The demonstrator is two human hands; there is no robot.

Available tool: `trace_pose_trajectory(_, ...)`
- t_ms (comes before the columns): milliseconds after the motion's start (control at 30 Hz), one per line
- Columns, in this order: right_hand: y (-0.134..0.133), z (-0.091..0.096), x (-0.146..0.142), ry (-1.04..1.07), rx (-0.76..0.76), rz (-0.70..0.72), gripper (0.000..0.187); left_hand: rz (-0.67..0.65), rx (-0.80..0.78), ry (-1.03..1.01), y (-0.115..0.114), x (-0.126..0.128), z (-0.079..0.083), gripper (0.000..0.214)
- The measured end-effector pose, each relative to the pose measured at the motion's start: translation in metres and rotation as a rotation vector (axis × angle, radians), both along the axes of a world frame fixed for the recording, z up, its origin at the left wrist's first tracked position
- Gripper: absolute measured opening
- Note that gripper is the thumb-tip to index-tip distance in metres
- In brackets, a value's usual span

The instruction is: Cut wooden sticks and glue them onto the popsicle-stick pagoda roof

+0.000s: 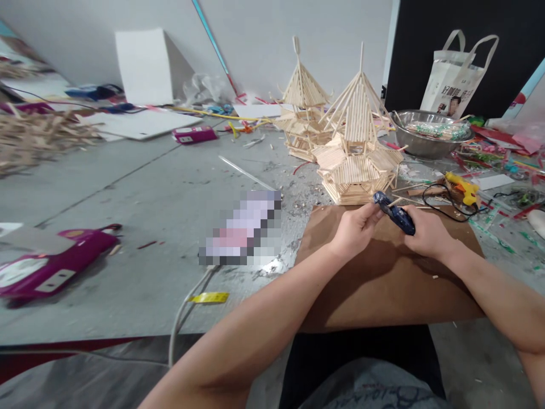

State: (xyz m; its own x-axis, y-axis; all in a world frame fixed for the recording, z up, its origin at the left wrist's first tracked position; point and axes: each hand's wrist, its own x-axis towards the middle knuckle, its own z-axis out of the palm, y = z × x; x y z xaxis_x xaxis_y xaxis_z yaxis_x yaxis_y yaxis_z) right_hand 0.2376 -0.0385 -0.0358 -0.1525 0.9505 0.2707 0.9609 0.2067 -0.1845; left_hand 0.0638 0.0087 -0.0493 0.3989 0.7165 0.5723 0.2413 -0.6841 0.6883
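My right hand (428, 233) is closed around a dark blue glue gun (394, 212), its nozzle pointing left. My left hand (356, 228) pinches a thin wooden stick (395, 200) right at the nozzle. Both hands hover over a brown cardboard sheet (374, 284). Just beyond them stands a stick-built pagoda model (356, 153), with a second stick pagoda (302, 108) behind it to the left.
A yellow glue gun (462, 187) with a black cord lies right of the model. A metal bowl (430, 133), a white tote bag (457, 71), loose stick piles (38, 136), magenta tools (46, 267) and a white cable (183, 312) lie on the grey floor.
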Motion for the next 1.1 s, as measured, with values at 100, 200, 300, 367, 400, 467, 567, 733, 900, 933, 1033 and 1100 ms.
trace_pose_trajectory(100,0.0,0.001,-0.001,0.011,-0.014,-0.008,0.039,0.025,0.009,0.014,-0.001,0.0,0.001,0.02)
trace_pose_trajectory(200,0.0,0.003,-0.002,0.022,-0.021,-0.018,0.038,0.063,-0.005,0.026,-0.001,0.0,0.001,0.019)
trace_pose_trajectory(300,0.002,0.003,-0.001,0.036,-0.035,-0.017,0.043,0.073,-0.023,0.032,-0.001,-0.001,0.001,0.019)
trace_pose_trajectory(367,0.003,0.003,0.001,0.058,-0.044,0.006,0.049,0.038,-0.026,0.01,-0.001,-0.001,0.002,0.02)
trace_pose_trajectory(400,0.004,0.002,0.002,0.069,-0.046,0.02,0.051,0.011,-0.033,-0.006,0.0,-0.001,0.002,0.021)
trace_pose_trajectory(467,0.005,0.001,0.003,0.084,-0.044,0.042,0.053,-0.04,-0.069,-0.04,0.0,0.0,0.003,0.022)
trace_pose_trajectory(567,0.005,0.001,0.004,0.099,-0.038,0.053,0.053,-0.116,-0.177,-0.091,0.001,-0.001,0.004,0.024)
trace_pose_trajectory(733,0.005,0.001,0.005,0.113,-0.043,0.078,0.053,-0.277,-0.419,-0.188,0.003,-0.002,0.005,0.035)
trace_pose_trajectory(900,0.005,0.0,0.007,0.124,-0.018,0.1,0.052,-0.379,-0.6,-0.264,0.002,-0.003,0.011,0.039)
trace_pose_trajectory(933,0.005,0.0,0.007,0.123,-0.019,0.104,0.052,-0.398,-0.63,-0.278,0.003,-0.003,0.012,0.039)
trace_pose_trajectory(1033,0.006,-0.001,0.007,0.117,-0.022,0.116,0.053,-0.441,-0.728,-0.312,0.004,-0.003,0.012,0.039)
trace_pose_trajectory(1100,0.006,0.0,0.007,0.11,-0.029,0.13,0.054,-0.454,-0.803,-0.323,0.005,-0.003,0.01,0.039)
